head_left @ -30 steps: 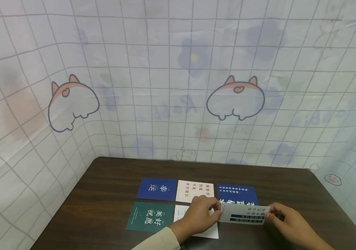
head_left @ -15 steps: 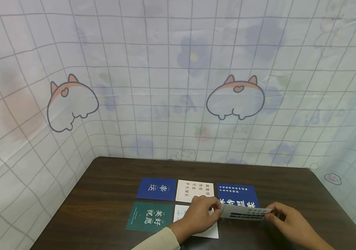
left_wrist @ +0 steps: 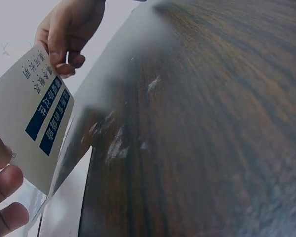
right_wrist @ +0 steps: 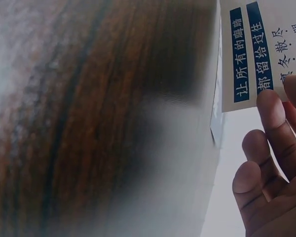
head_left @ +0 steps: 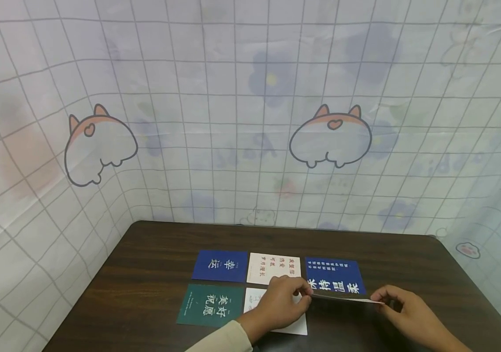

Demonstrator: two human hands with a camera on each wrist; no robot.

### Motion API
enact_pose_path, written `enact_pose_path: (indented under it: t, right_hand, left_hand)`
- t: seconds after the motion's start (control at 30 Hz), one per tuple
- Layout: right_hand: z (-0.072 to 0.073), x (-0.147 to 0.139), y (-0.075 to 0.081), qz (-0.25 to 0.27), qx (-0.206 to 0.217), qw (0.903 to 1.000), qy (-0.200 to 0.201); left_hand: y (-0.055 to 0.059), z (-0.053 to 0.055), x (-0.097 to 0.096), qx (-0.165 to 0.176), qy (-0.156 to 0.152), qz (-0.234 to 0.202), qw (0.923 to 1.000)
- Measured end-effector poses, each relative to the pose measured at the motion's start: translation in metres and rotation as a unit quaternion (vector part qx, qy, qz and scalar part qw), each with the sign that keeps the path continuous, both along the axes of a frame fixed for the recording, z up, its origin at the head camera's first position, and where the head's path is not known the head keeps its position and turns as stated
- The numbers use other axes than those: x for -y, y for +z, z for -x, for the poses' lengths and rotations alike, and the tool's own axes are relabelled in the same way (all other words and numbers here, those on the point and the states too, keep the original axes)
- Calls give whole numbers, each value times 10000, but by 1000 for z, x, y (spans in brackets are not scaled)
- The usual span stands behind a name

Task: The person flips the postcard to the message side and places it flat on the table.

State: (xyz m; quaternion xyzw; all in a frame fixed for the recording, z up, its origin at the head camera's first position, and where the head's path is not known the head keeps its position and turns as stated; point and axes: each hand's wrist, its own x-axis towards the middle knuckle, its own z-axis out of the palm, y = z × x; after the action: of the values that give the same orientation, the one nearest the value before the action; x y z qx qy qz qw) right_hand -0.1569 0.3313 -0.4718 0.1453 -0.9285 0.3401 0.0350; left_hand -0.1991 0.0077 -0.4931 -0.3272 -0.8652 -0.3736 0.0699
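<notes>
Both hands hold a white printed card (head_left: 346, 297) by its short ends, and it appears nearly edge-on in the head view. My left hand (head_left: 280, 304) pinches its left end; my right hand (head_left: 410, 315) pinches the right end between thumb and fingers. In the left wrist view the card (left_wrist: 19, 106) shows dark blue bands with white characters, and the right wrist view shows part of the same card (right_wrist: 246, 54) with that lettering. Just beyond it lies a blue card (head_left: 335, 274) with white characters. Under my left forearm, a white card (head_left: 293, 326) is partly covered.
A blue card (head_left: 220, 266), a cream card with red characters (head_left: 272, 269) and a green card (head_left: 208, 305) lie in rows on the dark wood table (head_left: 122, 293). A white grid-patterned cloth (head_left: 232, 122) hangs behind the table.
The held card has tilted from showing its printed face to nearly edge-on in the head view, uncovering more of the blue card behind. Both hands stay in about the same place.
</notes>
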Motion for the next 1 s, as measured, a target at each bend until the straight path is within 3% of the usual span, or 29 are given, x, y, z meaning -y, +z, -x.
enact_pose_path:
  t: [0.2, 0.43, 0.73, 1.0]
  right_hand:
    - [-1, 0, -1, 28, 119, 9999, -48]
    - [-1, 1, 0, 1, 188, 9996, -232]
    - [-2, 2, 0, -29, -8, 9995, -322]
    - [-3, -2, 0, -86, 397, 9989, -230]
  left_hand:
    - [0, 1, 1, -113, -19, -21, 9999]
    - [2, 0, 2, 106, -20, -9, 9999]
    - [0, -1, 3, 20, -65, 86, 9999]
    - [-4, 0, 4, -151, -230, 164, 9995]
